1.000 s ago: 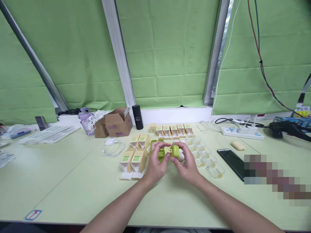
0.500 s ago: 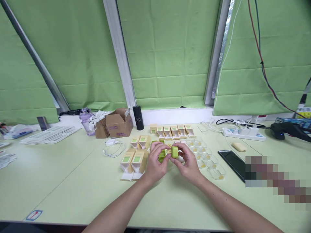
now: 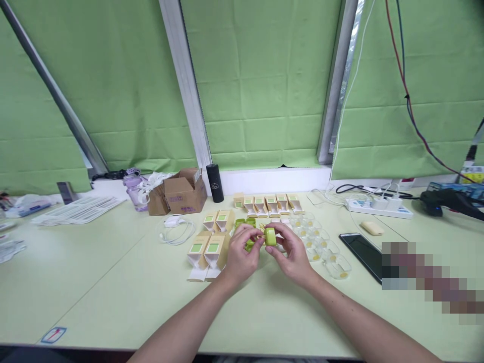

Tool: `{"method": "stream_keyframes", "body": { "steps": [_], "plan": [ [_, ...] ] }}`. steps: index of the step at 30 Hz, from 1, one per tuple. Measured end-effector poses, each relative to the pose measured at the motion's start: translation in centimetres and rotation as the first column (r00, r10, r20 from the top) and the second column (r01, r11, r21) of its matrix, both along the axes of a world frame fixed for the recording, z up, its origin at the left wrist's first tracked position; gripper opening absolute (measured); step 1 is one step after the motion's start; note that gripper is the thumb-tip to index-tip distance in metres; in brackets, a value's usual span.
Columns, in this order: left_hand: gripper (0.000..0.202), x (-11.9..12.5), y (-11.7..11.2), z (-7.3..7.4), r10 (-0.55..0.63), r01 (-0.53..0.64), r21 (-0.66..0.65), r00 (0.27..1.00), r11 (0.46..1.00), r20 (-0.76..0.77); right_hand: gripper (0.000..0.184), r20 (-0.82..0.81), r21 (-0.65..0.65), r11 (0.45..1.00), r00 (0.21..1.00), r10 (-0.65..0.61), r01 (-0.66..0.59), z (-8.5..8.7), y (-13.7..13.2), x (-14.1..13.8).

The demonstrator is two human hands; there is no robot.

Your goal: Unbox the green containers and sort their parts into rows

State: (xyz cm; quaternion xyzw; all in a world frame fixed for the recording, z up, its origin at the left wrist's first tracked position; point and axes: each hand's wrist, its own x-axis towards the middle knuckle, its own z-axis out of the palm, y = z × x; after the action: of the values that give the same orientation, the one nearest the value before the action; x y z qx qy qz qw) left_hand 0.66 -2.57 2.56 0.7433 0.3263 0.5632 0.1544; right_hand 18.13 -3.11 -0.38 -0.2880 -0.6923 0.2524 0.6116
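Between my two hands, over the middle of the table, is a small rounded green case (image 3: 270, 236). My right hand (image 3: 290, 248) is closed on it, thumb below and fingers behind its right side. My left hand (image 3: 244, 251) pinches a small gold-coloured piece (image 3: 261, 235) at the case's left side; the fingers hide most of it, and I cannot tell whether it is fastened. Behind my left hand lie more green cases (image 3: 245, 222), partly covered. Just right of my right hand are several clear cases (image 3: 337, 266) with yellow dots.
Open card boxes (image 3: 217, 247) stand left of my hands, with another row (image 3: 271, 205) behind. Farther back are a brown carton (image 3: 185, 192) and a black bottle (image 3: 215, 183). On the right lie a phone (image 3: 361, 254), a cream case (image 3: 372, 228) and a power strip (image 3: 379, 208).
Both hands stay nearly in place around the green case. The case has turned slightly, and my left fingers have closed in on the gold-coloured piece, dropping slightly and uncovering the green cases behind.
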Motion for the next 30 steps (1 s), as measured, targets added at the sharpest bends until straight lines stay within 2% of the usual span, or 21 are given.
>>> {"method": "stream_keyframes", "body": {
  "steps": [7,16,23,26,30],
  "plan": [
    [0.01,0.1,0.0,-0.5,-0.026,0.028,-0.064,0.999,0.998,0.03,0.04,0.021,-0.003,1.0,1.0,-0.016,0.016,-0.2,-0.1,-0.1],
    [0.009,0.1,0.7,-0.8,-0.095,0.125,-0.184,0.982,0.975,0.162,0.038,0.017,-0.026,1.0,1.0,-0.006,0.006,-0.1,-0.2,-0.1],
    [0.012,0.0,0.5,-0.7,-0.079,0.101,-0.159,0.987,0.982,0.143,0.039,-0.037,-0.068,0.996,0.998,0.056,-0.058,0.1,0.0,-0.1],
    [0.022,-0.2,0.4,-0.4,-0.04,0.051,-0.111,0.994,0.992,0.105,0.038,-0.024,-0.038,0.999,1.0,0.007,-0.008,0.2,0.3,0.0],
    [0.03,-0.6,0.5,0.3,-0.005,0.008,-0.08,0.999,0.997,0.036,0.052,0.041,0.032,0.992,0.991,-0.124,0.123,0.2,0.4,0.1]
  ]
}}
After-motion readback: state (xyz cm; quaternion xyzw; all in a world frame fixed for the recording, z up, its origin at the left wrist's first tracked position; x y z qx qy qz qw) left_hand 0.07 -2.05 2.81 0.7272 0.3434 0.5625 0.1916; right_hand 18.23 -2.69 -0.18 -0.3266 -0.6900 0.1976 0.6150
